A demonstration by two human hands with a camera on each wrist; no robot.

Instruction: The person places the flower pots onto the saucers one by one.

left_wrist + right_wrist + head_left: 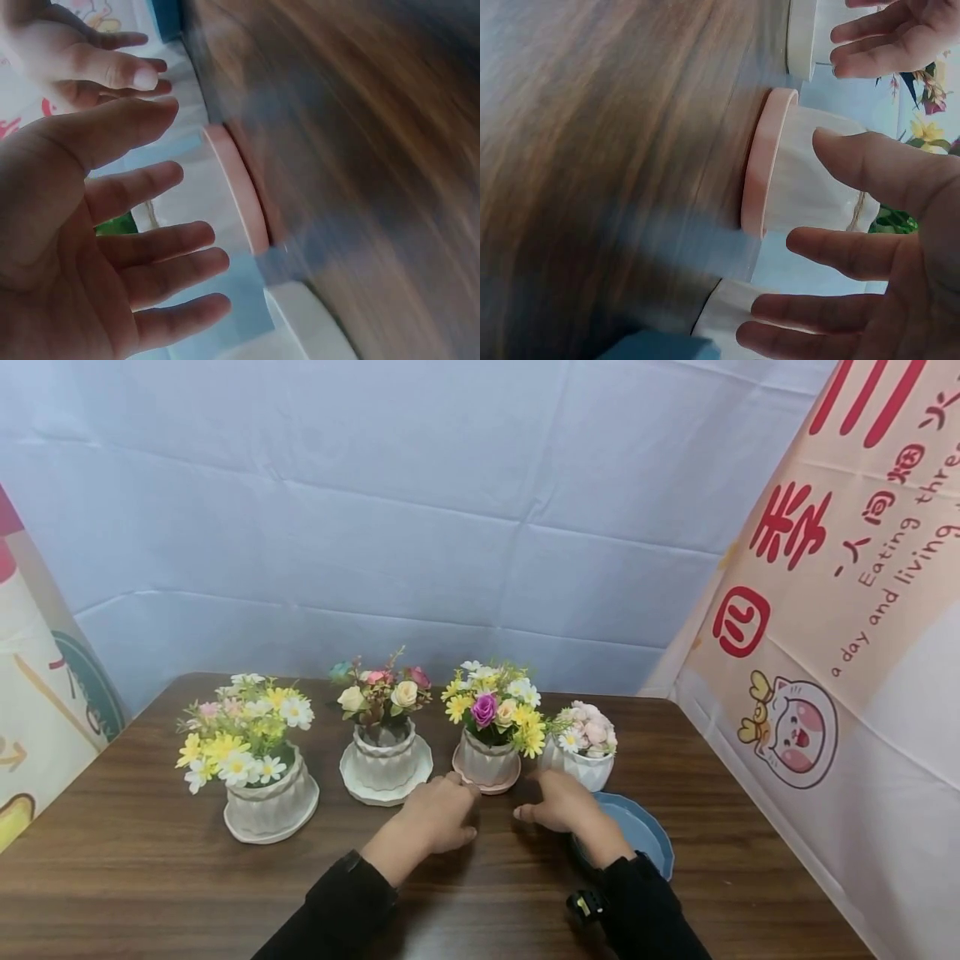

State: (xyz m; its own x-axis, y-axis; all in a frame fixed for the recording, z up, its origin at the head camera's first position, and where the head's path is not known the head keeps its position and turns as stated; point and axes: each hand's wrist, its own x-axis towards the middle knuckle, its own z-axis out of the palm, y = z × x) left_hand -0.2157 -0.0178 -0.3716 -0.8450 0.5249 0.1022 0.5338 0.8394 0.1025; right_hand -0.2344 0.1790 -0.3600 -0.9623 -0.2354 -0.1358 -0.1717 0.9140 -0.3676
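A white flower pot (487, 762) with yellow, white and purple artificial flowers (498, 706) stands on a pink saucer (759, 169). My left hand (441, 812) hovers just in front and left of it, fingers spread and apart from the pot in the left wrist view. On the other side my right hand (562, 802) reaches in, its fingers also parted with nothing between them. Beside that hand is a white pot (581, 767) of pale pink flowers. Under the right wrist lies a blue saucer (647, 835), partly hidden by the forearm.
Further left, a pot with roses (384, 758) sits on a white saucer (354, 781). At the far left stands another pot (273, 802) of yellow and white flowers on its saucer. The brown wooden table (150, 893) ends against a pale cloth backdrop (337, 527).
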